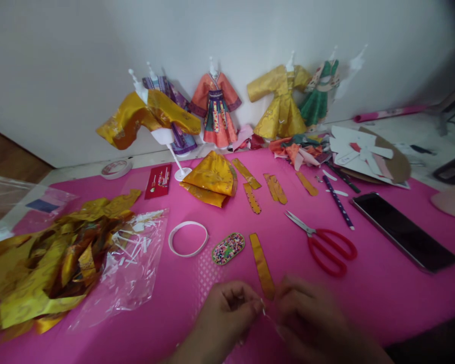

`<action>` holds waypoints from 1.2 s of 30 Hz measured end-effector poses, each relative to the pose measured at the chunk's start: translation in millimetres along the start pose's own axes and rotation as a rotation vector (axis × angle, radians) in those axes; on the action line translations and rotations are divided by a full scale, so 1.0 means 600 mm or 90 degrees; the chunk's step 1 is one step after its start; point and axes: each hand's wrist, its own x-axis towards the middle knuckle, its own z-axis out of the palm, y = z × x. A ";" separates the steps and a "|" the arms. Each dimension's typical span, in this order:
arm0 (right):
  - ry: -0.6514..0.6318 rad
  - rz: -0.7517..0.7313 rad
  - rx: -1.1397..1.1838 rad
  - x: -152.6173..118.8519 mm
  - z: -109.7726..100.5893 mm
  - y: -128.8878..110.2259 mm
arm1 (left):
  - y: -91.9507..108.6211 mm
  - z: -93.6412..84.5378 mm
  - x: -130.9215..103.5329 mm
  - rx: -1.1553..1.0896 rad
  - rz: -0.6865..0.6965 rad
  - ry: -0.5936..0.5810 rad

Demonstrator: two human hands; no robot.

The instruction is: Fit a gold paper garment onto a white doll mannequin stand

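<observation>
The near end of the gold strip [263,265] is met by the left hand [227,308] and right hand [307,316], brought together with fingers curled; any grip cannot be told.

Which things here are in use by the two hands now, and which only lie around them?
In use:
- left hand and right hand, fingertips close together, blurred
- gold strip, its near end at the fingertips

Lying about:
- red scissors
- beaded oval
- white ring
- phone
- folded gold cloth
- plastic bag
- pink mat
</observation>
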 end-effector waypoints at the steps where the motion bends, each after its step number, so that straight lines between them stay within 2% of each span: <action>1: -0.001 0.021 0.006 0.001 -0.001 0.000 | 0.000 0.000 0.000 -0.007 0.003 -0.002; 6: -0.005 0.150 0.026 0.002 0.001 0.006 | -0.018 -0.004 0.005 -0.028 0.031 -0.012; 10: 0.016 0.189 0.004 0.000 -0.010 0.013 | -0.029 -0.006 0.011 -0.063 0.047 -0.005; 12: 0.072 0.188 -0.092 -0.003 -0.031 0.027 | -0.026 -0.006 0.011 -0.065 0.036 -0.003; 15: 0.140 0.197 -0.336 -0.006 -0.077 0.067 | -0.019 -0.006 0.012 -0.075 0.033 -0.002; 18: 0.053 0.235 -0.499 -0.007 -0.117 0.110 | -0.020 -0.008 0.015 -0.124 0.054 -0.005; 21: 0.028 0.251 -0.535 -0.007 -0.133 0.136 | -0.023 -0.010 0.016 -0.222 0.059 0.003; 25: 0.032 0.248 -0.542 -0.015 -0.128 0.142 | -0.017 -0.013 0.013 -0.356 0.060 0.018; 29: -0.006 0.266 -0.547 -0.024 -0.124 0.136 | -0.015 -0.015 0.014 -0.437 0.078 -0.007; 31: 0.009 0.286 -0.509 -0.025 -0.126 0.129 | -0.018 -0.016 0.016 -0.465 0.086 -0.024; 34: 0.072 0.329 -0.346 -0.026 -0.128 0.104 | -0.022 -0.017 0.019 -0.490 0.103 -0.061; 36: 0.099 0.370 -0.135 -0.033 -0.124 0.082 | -0.024 -0.017 0.019 -0.495 0.114 -0.085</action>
